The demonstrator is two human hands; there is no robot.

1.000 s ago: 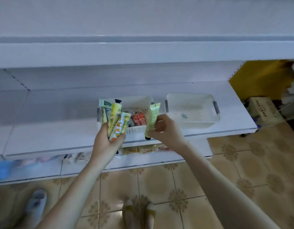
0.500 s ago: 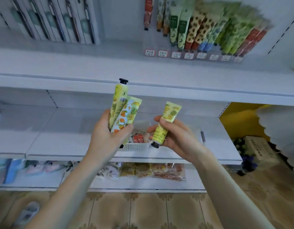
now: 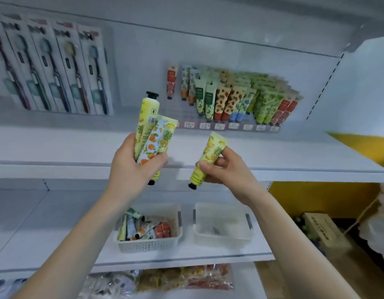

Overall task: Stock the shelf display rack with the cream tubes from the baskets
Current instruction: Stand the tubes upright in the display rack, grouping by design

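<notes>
The person is standing before the shelves with both arms raised, lower than the display rack [image 3: 232, 126] and nearer to me. The left hand [image 3: 132, 167] is gripping a bundle of cream tubes [image 3: 153, 134], its fingers curled round their lower part. The tubes are fanning upward, and the tallest is pointing its black cap up, just left of the rack. The right hand [image 3: 225, 171] is pinching one yellow tube [image 3: 209, 156] between thumb and fingers. This tube is tilting with the cap down, under the rack's left half and not touching it.

Well below the rack, on the lower shelf, two white baskets are sitting side by side. The left basket [image 3: 150, 244] is holding a loose heap of more tubes. The right basket [image 3: 221, 240] is looking almost empty; something small is lying inside, too blurred to name.

The rack itself is standing on the upper shelf against the back panel, and its rows are carrying upright tubes. To its left, toothbrush packs [image 3: 57, 67] are leaning.

I am judging that placing is the step in hand. The next move is asking the right hand to reach up and forward and to slide the yellow tube into a matching row; which row, I cannot tell.
</notes>
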